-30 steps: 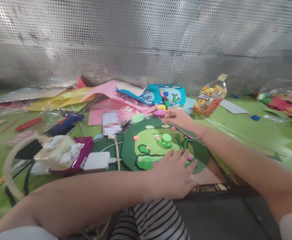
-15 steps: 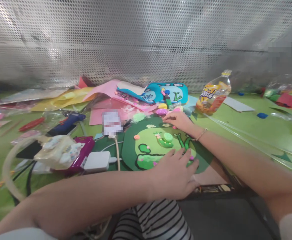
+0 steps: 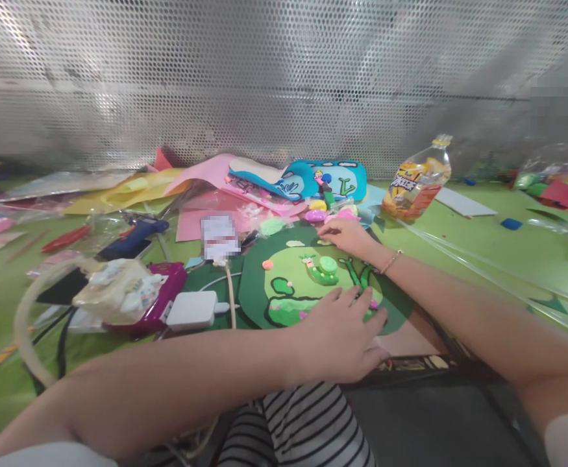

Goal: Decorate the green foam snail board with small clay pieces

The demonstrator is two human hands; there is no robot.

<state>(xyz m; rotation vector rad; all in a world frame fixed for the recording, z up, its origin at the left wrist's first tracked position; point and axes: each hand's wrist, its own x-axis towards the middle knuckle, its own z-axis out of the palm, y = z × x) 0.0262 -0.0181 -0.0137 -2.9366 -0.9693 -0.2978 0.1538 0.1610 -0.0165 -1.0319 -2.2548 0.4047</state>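
A round dark green felt piece with a light green middle and a small green clay snail lies in front of me. My left hand rests flat on its near edge, fingers spread. My right hand reaches to its far edge with fingers curled together beside small clay blobs, a purple one and a yellow one. Whether those fingers pinch something I cannot make out.
A tilted drink bottle stands at the back right. A blue felt picture and pink and yellow sheets lie behind. At left are a white charger, a magenta case, a blue glue gun and a hoop.
My right hand drew back slightly from the clay blobs onto the far edge of the green piece. The view shifted a little; my left hand stayed put.
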